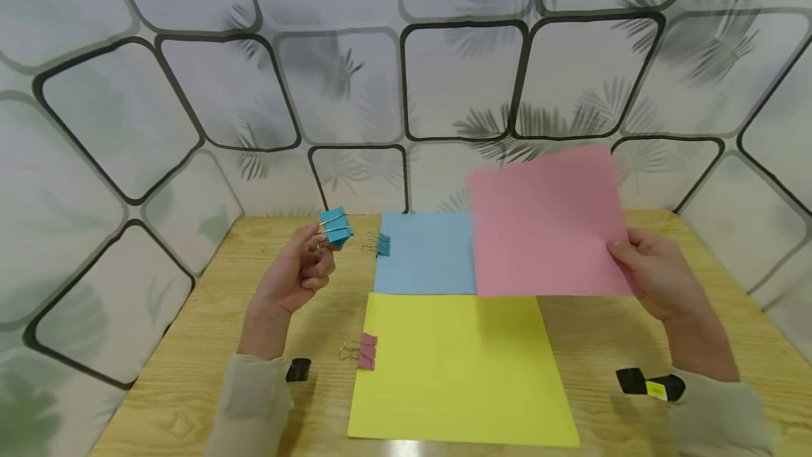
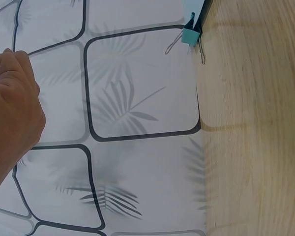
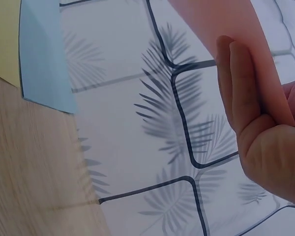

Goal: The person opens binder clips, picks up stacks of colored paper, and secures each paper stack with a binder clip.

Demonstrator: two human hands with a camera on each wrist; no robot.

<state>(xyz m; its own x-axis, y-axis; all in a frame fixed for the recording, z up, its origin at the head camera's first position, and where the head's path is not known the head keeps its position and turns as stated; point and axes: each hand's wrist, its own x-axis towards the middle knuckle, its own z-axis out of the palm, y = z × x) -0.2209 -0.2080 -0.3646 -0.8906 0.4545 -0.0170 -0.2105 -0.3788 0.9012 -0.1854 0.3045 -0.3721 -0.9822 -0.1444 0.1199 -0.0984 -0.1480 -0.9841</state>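
In the head view my left hand (image 1: 298,266) pinches a blue binder clip (image 1: 336,226) between thumb and fingers, raised left of the blue paper. Only part of the left hand (image 2: 12,98) shows at the edge of the left wrist view. My right hand (image 1: 660,273) holds a sheet of pink paper (image 1: 545,224) by its right edge, thumb on the near face. Behind the sheet, the fingers (image 3: 243,81) lie along its other face. The raised pink sheet overlaps the right part of the blue paper (image 1: 425,252) in the head view.
Yellow paper (image 1: 457,372) lies on the wooden table (image 1: 190,379), nearer than the blue paper. A pink binder clip (image 1: 367,352) grips its left edge. Another blue binder clip (image 1: 383,245) is on the blue paper's left edge. A patterned wall (image 1: 355,83) rises behind the table.
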